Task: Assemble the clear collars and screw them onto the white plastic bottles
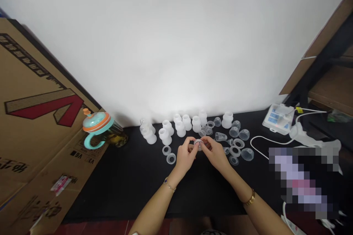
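Note:
Between my left hand [186, 155] and my right hand [216, 153] is a small round translucent part [198, 142], pinched by the fingers of both. It is held just above the black table, in front of a group of white bottle-like pieces [180, 128]. Two pale rings [171, 158] lie left of my left hand. Clear domed caps [244, 134], more rings [238, 143] and a clear cup-shaped piece [221, 136] lie beyond and to the right of my right hand. My fingers partly hide the held part.
A teal and orange lidded jug [96, 123] stands at the left by a large cardboard box [35, 117]. At the right are a white plastic case [278, 118], a white cable [259, 137] and a pixelated area. A white wall rises behind the black table [132, 183].

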Demonstrator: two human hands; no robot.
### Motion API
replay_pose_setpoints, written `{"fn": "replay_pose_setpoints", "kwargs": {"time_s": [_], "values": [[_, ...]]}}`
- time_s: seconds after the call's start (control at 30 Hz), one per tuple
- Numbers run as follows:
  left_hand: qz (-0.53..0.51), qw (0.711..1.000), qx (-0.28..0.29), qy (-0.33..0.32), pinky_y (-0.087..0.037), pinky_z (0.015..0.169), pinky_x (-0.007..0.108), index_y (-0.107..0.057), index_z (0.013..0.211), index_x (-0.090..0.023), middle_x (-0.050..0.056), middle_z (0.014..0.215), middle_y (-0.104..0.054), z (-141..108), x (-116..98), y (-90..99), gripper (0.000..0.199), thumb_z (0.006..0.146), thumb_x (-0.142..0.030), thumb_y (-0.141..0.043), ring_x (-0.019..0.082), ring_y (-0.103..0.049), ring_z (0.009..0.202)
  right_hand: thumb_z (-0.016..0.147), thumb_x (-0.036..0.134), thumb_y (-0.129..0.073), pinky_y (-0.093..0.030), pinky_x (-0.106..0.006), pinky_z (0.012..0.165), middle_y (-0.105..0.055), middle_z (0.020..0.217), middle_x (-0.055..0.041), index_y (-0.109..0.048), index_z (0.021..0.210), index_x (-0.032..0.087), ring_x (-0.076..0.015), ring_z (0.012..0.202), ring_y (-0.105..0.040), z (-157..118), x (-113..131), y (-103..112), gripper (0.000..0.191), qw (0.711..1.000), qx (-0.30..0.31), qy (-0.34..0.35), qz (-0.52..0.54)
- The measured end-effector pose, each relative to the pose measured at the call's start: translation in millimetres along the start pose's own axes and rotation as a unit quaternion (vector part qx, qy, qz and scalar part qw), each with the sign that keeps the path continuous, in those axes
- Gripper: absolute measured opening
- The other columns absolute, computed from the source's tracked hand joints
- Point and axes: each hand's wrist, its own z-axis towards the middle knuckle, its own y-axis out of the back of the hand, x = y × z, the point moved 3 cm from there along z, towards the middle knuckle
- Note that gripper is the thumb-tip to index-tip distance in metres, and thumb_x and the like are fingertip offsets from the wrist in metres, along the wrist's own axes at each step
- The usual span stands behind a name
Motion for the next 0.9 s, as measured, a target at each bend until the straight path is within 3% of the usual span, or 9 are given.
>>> {"fn": "replay_pose_setpoints", "kwargs": {"time_s": [0.2,0.47,0.9], "values": [[0.040,0.999,-0.002,-0.018,-0.042,0.051,0.021,-0.062,0.105,-0.024,-0.002,0.065,-0.065,1.0,0.3,-0.4,0.026,0.096,-0.046,-0.054,0.014,-0.057,0.053,0.092,0.037,-0.052,-0.050,-0.028,0.060,-0.074,0.084,-0.0038,-0.069,0.101,0.023,-0.0197,0.067,-0.066,0.3,2.1,1.5,0.024,1.000,-0.001,0.019,-0.018],[0.019,0.999,0.009,-0.025,-0.039,0.049,0.020,-0.064,0.106,-0.024,-0.007,0.055,-0.051,0.8,-1.4,-1.6,0.021,0.096,-0.040,-0.053,0.013,-0.052,0.048,0.091,0.036,-0.050,-0.048,-0.029,0.060,-0.073,0.083,-0.0044,-0.069,0.099,0.023,-0.0204,0.067,-0.065,0.1,2.7,-0.5,0.025,0.999,0.008,0.027,-0.044],[-0.032,0.999,0.008,-0.004,-0.040,0.048,0.017,-0.062,0.098,-0.020,-0.008,0.054,-0.052,4.2,2.1,-0.2,0.014,0.092,-0.030,-0.054,0.009,-0.053,0.045,0.094,0.041,-0.050,-0.049,-0.029,0.061,-0.073,0.087,-0.0046,-0.069,0.105,0.021,-0.0188,0.066,-0.065,-2.2,1.5,-3.9,0.030,0.999,0.012,0.022,-0.044]]}}
